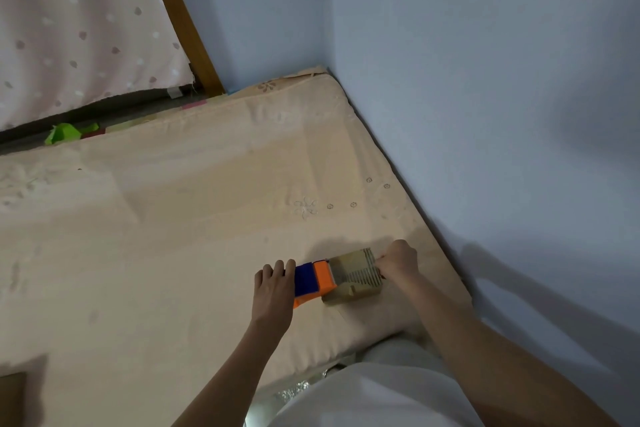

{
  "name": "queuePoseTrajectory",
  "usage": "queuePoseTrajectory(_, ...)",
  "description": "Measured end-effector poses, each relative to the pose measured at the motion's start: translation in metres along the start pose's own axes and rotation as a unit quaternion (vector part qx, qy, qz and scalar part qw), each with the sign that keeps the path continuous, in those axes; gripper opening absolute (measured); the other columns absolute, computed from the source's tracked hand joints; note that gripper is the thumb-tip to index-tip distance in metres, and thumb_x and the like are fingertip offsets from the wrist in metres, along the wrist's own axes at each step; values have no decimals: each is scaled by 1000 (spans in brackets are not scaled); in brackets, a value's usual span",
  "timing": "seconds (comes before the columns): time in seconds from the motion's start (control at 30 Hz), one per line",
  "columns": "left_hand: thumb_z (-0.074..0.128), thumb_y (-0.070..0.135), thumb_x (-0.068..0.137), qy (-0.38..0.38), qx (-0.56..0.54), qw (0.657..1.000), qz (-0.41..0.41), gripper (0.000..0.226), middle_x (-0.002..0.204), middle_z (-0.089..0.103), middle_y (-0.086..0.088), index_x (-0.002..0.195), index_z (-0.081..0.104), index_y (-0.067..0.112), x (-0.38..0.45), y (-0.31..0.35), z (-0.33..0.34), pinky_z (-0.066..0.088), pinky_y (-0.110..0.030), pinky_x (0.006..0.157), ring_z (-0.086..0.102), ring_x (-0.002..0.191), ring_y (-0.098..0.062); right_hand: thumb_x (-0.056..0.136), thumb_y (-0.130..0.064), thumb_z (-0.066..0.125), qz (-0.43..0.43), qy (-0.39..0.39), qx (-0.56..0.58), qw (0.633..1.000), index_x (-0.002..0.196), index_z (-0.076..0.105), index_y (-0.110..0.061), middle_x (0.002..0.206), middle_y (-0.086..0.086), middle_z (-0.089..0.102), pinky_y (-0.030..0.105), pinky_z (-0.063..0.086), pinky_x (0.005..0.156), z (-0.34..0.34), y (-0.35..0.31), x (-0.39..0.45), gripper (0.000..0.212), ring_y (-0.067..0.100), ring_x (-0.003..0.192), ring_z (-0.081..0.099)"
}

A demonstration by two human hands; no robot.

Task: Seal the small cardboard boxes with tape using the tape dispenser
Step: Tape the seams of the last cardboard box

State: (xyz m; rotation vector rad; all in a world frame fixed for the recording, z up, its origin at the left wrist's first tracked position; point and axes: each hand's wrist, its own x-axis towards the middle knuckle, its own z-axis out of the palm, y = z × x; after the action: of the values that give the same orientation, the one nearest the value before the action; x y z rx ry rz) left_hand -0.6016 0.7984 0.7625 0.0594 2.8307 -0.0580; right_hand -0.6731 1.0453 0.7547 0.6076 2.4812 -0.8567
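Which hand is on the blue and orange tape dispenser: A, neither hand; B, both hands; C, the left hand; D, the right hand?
C: the left hand rests on the dispenser, while the right hand is at the far end of the box.

One small cardboard box (pixel 356 276), one tape dispenser (pixel 313 279), two hands, one mattress (pixel 173 218)

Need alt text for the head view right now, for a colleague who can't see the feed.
On a beige mattress, the left hand holds an orange and blue tape dispenser against a small cardboard box, while the right hand grips the box's far end. Pale blue walls meet in the corner behind.
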Motion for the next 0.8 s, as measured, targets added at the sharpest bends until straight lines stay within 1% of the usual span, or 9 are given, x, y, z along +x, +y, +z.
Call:
queuePoseTrajectory(0.07, 66, 16, 87, -1, -2, 1000, -2, 65, 131, 46, -2, 141, 29, 19, 0, 1, -1, 34, -33, 105, 43, 118, -22, 87, -16, 71, 6, 9, 0, 1000, 99, 66, 0, 102, 16, 71, 33, 54, 78, 2, 0, -1, 20, 32, 102, 67)
queuePoseTrajectory(0.17, 65, 18, 88, 1, -2, 1000, -2, 64, 131, 46, -1, 140, 29, 19, -1, 2, -3, 34, -33, 104, 44, 118, -22, 91, -13, 67, 16, 29, 5, 999, 103, 64, 2, 106, 18, 70, 31, 50, 72, 8, -2, -6, 19, 34, 104, 66)
queuePoseTrajectory(0.37, 66, 17, 88, -6, 2, 1000, -1, 65, 132, 45, -2, 140, 28, 19, 0, 0, -5, 34, -33, 104, 43, 119, -22, 92, -3, 60, 39, 36, -16, 998, 114, 58, 2, 114, 18, 66, 32, 52, 77, 5, -4, -10, 22, 34, 110, 64)
queuePoseTrajectory(0.43, 65, 18, 88, -7, 7, 1000, 1, 64, 132, 45, -2, 140, 28, 19, 0, 1, -6, 33, -33, 104, 43, 120, -22, 89, -2, 63, 48, 42, -8, 998, 108, 61, 0, 109, 16, 67, 33, 53, 76, 1, 3, -8, 19, 34, 105, 65)
queuePoseTrajectory(0.53, 66, 17, 88, -6, 1, 1000, 4, 66, 132, 45, -2, 142, 27, 19, 1, 0, -4, 34, -34, 104, 43, 119, -22, 90, -1, 58, 29, 84, 6, 996, 87, 62, -4, 86, 15, 66, 30, 45, 58, 3, 6, -11, 6, 32, 83, 64)
queuePoseTrajectory(0.6, 67, 16, 87, -7, -4, 1000, 5, 68, 132, 45, -3, 142, 27, 19, 1, -1, -3, 34, -34, 104, 43, 119, -23, 90, -2, 56, -6, 118, 2, 993, 73, 57, -8, 69, 10, 57, 28, 31, 45, 10, 3, -16, 18, 28, 68, 56)
queuePoseTrajectory(0.63, 67, 15, 87, -8, -3, 1000, 6, 69, 132, 45, -3, 143, 27, 19, 0, -1, -2, 34, -34, 105, 43, 119, -23, 90, -5, 58, -21, 120, 4, 993, 71, 58, -8, 68, 10, 58, 26, 29, 43, 13, 1, -18, 19, 28, 67, 57)
queuePoseTrajectory(0.73, 67, 15, 87, -9, -6, 1000, 8, 70, 133, 44, -3, 143, 26, 19, 0, 0, -1, 34, -35, 105, 42, 120, -23, 94, -11, 60, -29, 97, -1, 995, 79, 65, -4, 84, 14, 70, 21, 34, 44, 17, -5, -21, 17, 29, 82, 68)
queuePoseTrajectory(0.8, 67, 16, 87, -9, -9, 1000, 5, 70, 133, 44, -3, 143, 26, 19, 1, -1, -1, 34, -35, 105, 42, 120, -23, 93, -15, 65, -22, 76, 7, 997, 89, 68, -1, 92, 15, 71, 24, 46, 57, 19, -8, -21, 15, 31, 93, 68)
